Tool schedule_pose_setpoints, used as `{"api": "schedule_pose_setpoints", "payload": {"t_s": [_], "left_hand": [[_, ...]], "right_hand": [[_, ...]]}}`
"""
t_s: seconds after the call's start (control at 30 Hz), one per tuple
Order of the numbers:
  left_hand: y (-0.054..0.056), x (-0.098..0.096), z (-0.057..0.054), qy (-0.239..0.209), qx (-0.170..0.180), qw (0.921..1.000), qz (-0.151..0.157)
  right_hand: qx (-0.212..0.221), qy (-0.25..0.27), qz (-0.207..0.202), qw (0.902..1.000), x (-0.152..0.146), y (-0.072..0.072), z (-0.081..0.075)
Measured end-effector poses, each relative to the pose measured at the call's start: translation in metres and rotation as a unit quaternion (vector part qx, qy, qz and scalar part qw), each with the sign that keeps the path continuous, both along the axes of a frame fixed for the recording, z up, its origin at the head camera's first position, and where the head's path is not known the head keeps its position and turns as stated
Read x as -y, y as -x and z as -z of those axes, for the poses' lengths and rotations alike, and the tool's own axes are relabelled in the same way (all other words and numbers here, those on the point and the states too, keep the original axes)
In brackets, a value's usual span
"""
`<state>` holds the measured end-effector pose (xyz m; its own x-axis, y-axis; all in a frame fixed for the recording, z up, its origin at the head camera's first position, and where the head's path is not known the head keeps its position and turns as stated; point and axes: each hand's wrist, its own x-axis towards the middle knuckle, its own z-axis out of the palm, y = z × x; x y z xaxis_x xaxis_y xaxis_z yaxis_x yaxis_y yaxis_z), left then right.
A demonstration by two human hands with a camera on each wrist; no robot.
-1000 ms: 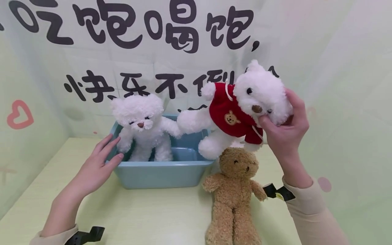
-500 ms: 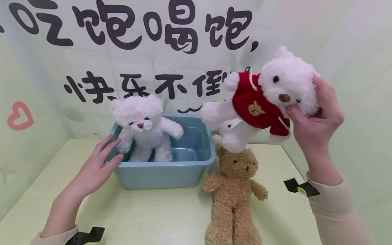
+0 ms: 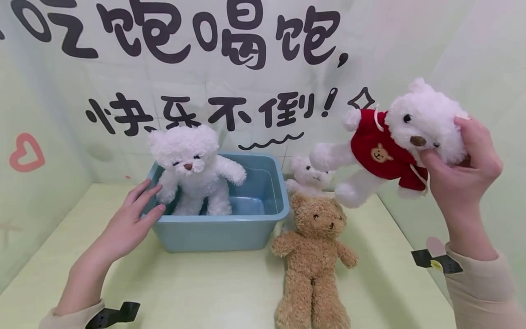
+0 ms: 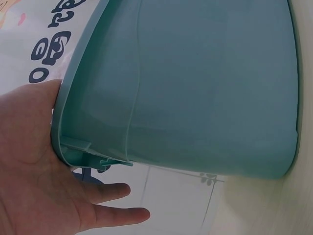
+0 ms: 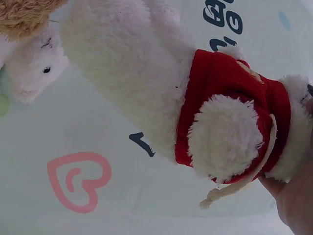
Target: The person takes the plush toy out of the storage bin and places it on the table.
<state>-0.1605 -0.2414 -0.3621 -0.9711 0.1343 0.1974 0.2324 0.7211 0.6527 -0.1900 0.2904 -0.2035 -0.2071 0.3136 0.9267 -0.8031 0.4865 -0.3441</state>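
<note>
My right hand [image 3: 464,160] grips the head of a white teddy bear in a red hoodie [image 3: 378,146], holding it tilted in the air right of the tub, legs toward the left. In the right wrist view, the red hoodie [image 5: 234,112] and its cord show, with the hand at the edge. My left hand [image 3: 131,224] rests on the left front corner of the blue tub [image 3: 218,233], fingers fairly straight. The left wrist view has the palm [image 4: 29,161] against the tub's rim. Inside the tub stands another white teddy bear [image 3: 193,173].
A brown teddy bear [image 3: 314,269] lies face up on the pale table [image 3: 197,292], right of the tub. Behind its head, a further white plush toy [image 3: 309,173] is partly hidden. A printed cloth [image 3: 242,82] hangs behind the table.
My right hand has carried the red-hoodie teddy bear from over the tub's right end out to the right, uncovering the plush toy behind the brown bear. The left hand stays put.
</note>
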Motion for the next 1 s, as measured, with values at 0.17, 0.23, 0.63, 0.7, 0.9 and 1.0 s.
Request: {"api": "schedule_pose_setpoints", "payload": {"t_s": [0.17, 0.23, 0.63, 0.7, 0.9, 1.0], "left_hand": [[0.001, 0.001, -0.001, -0.001, 0.000, 1.0000, 0.002], [0.001, 0.001, -0.001, -0.001, -0.001, 1.0000, 0.002], [-0.002, 0.000, -0.003, -0.004, 0.001, 1.0000, -0.001], [-0.001, 0.000, -0.003, -0.003, 0.001, 1.0000, -0.001], [-0.001, -0.001, -0.004, -0.003, -0.001, 1.0000, -0.001], [-0.001, -0.001, -0.004, -0.003, 0.001, 1.0000, 0.000]], "right_hand": [[0.018, -0.018, 0.015, 0.9996, -0.009, -0.001, 0.006], [0.029, -0.026, 0.023, 0.9990, -0.013, 0.000, 0.008], [0.102, -0.083, 0.076, 0.9885, -0.061, 0.012, 0.030], [0.111, -0.089, 0.076, 0.9869, -0.068, 0.014, 0.035], [0.153, -0.086, 0.057, 0.9829, -0.066, 0.010, 0.047], [0.182, -0.084, 0.055, 0.9782, -0.072, 0.014, 0.060]]}}
